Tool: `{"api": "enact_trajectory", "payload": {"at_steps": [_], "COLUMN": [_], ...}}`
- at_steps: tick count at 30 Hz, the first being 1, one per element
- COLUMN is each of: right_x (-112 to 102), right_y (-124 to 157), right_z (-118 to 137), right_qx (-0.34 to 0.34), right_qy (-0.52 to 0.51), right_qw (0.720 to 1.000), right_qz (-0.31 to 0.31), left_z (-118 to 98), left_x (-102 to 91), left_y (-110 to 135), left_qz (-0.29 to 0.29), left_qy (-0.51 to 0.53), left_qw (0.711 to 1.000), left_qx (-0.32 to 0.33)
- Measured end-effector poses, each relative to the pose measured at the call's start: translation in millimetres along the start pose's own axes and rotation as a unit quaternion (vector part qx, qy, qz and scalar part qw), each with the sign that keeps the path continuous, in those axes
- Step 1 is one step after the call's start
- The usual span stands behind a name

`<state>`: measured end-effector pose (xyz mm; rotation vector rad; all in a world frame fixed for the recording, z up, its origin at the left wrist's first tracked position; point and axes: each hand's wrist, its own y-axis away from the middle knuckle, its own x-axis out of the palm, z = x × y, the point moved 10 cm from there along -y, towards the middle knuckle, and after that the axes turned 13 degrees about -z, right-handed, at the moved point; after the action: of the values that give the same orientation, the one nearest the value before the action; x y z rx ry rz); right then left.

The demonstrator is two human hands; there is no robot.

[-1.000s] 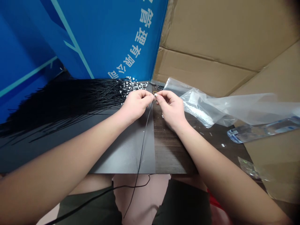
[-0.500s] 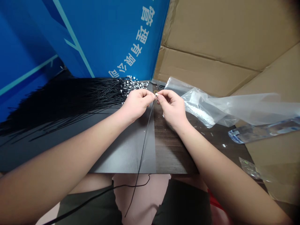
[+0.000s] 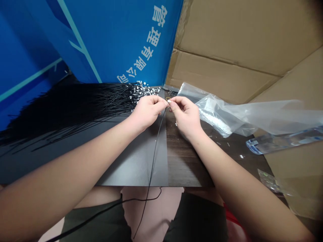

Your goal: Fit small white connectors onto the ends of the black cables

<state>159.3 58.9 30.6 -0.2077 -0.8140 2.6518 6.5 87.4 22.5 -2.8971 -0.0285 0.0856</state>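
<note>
My left hand and my right hand meet fingertip to fingertip over the dark table. Both are pinched on the top end of one thin black cord, where a tiny metal piece shows between the fingers. The cord runs down from the pinch, across the table and off its front edge over my lap. To the left lies a big fan of black cords with small silver tips near my left hand.
A blue printed board stands behind the cords. Brown cardboard walls the back and right. Clear plastic bags lie right of my right hand, one holding small silver pieces. Tiny bits are scattered on the wood.
Hardly anything: both hands stay pinched together at the cord's end, with only a slight shift of the fingers.
</note>
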Motion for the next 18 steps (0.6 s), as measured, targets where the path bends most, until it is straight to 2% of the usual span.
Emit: {"api": "enact_trajectory", "payload": {"at_steps": [11,18], "right_x": [1.6,1.9], "right_y": [-0.6,-0.3], "right_z": [-6.2,-9.5], "right_qx": [0.035,0.049], "right_qy": [-0.02,-0.038], "right_qw": [0.999,0.998], "right_qz": [-0.003,-0.008], "left_z": [-6.3,-3.3], "left_x": [-0.7,-2.4], "left_y": [2.4,0.9], "left_qz": [-0.006,-0.009], "left_qy": [-0.016,-0.02], "left_qw": [1.0,1.0], "left_qx": [0.014,0.011]}}
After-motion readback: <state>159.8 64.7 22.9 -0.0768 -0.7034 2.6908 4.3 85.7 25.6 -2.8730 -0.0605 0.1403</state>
